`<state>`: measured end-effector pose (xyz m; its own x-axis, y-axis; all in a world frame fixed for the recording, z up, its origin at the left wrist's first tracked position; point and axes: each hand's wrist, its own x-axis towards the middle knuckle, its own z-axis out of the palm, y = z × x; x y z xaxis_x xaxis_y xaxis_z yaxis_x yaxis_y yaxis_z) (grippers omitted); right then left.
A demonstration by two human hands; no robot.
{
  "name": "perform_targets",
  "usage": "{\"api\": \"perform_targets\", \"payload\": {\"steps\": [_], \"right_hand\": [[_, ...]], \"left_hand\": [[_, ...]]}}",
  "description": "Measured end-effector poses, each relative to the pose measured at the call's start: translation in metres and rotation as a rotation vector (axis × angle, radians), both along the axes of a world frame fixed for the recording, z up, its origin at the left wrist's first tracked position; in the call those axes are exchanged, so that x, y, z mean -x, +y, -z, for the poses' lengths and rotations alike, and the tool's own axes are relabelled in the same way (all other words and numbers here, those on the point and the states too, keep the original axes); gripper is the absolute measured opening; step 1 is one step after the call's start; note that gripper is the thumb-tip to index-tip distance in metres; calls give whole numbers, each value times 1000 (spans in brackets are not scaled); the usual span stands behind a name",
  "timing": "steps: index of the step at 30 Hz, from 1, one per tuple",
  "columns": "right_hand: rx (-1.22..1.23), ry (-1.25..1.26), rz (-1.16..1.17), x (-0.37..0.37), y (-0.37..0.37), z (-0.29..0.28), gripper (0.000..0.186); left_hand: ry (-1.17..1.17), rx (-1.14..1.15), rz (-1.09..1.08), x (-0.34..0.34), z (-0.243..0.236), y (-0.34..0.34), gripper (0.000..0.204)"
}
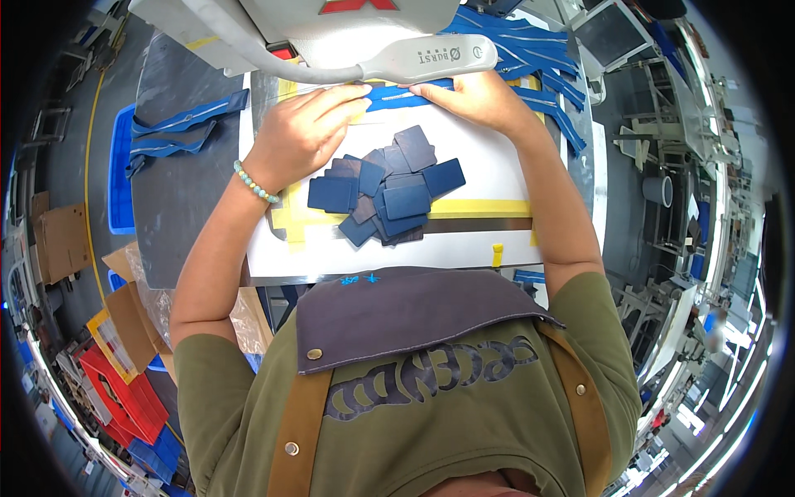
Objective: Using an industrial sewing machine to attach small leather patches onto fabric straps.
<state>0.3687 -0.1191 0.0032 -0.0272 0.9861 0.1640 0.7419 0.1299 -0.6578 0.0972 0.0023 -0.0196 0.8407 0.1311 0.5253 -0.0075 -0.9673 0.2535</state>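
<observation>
A blue zipper strip [396, 97] lies crosswise under the sewing machine's head. My left hand [310, 128] grips its left end, thumb and fingertips pressed together on the fabric. At the other end my right hand [479, 101] holds the strip, the thumb lying on top and the remaining fingers partly hidden by the lamp. Just below the hands, a loose pile of dark blue square patches [406, 200] rests on the white work surface [489, 174]. The machine's needle area is hidden behind the lamp [431, 60].
The machine head [364, 18] overhangs the far side. More blue zipper strips [517, 41] lie heaped at the far right, and others [186, 124] hang at the left table edge near a blue bin [122, 170]. Yellow tape [489, 207] crosses the surface. Cardboard boxes [65, 240] stand left.
</observation>
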Motion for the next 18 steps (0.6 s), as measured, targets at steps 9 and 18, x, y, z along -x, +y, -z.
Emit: {"api": "perform_targets", "payload": {"steps": [9, 18], "right_hand": [[-129, -23, 26, 6, -3, 0, 20], [-189, 36, 44, 6, -3, 2, 21]], "left_hand": [[115, -121, -44, -9, 6, -10, 37], [110, -160, -45, -11, 3, -15, 40]]}}
